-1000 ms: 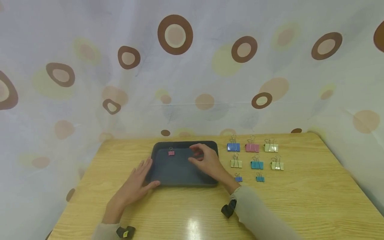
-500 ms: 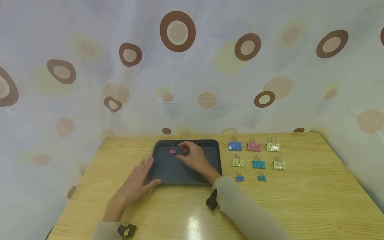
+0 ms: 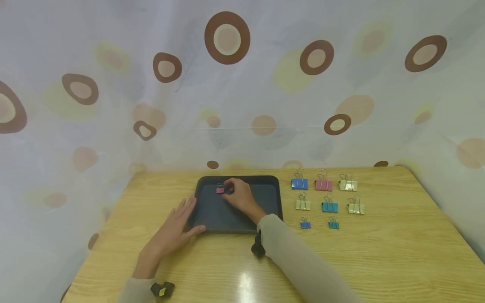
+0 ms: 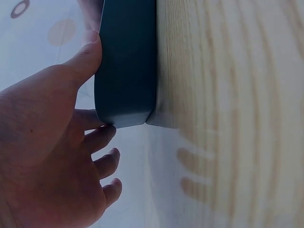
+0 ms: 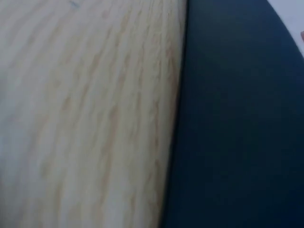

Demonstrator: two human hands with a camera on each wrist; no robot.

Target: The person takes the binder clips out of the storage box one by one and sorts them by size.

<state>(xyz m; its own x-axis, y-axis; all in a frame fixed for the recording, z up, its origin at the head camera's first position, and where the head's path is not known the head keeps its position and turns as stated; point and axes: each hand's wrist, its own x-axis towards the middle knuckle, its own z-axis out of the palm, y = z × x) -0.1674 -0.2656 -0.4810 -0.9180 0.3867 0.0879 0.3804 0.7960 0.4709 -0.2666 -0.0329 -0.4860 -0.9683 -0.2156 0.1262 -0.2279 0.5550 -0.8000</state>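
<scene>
A dark tray [image 3: 265, 198] lies on the wooden table [image 3: 379, 252]. A small pink binder clip [image 3: 220, 190] sits in its far left part. My right hand [image 3: 235, 192] is inside the tray with its fingers curled right beside that clip; whether they pinch anything is hidden. My left hand [image 3: 176, 229] lies flat on the table with straight fingers against the tray's left edge. In the left wrist view the thumb [image 4: 88, 57] presses the tray's wall [image 4: 126, 61]. The right wrist view is blurred and shows only tray [image 5: 237, 118] and table [image 5: 85, 109].
Right of the tray, binder clips lie in rows: blue [image 3: 299, 183], pink [image 3: 323, 184] and pale green [image 3: 347, 184] at the back, then pale green [image 3: 303, 204], teal [image 3: 329, 206] and pale green [image 3: 356, 208], then two small blue ones [image 3: 305, 224] [image 3: 334, 224]. A spotted curtain [image 3: 242, 84] hangs behind.
My right hand has moved left across the tray, from its right side to just beside the pink clip. The left hand has stayed at the tray's edge.
</scene>
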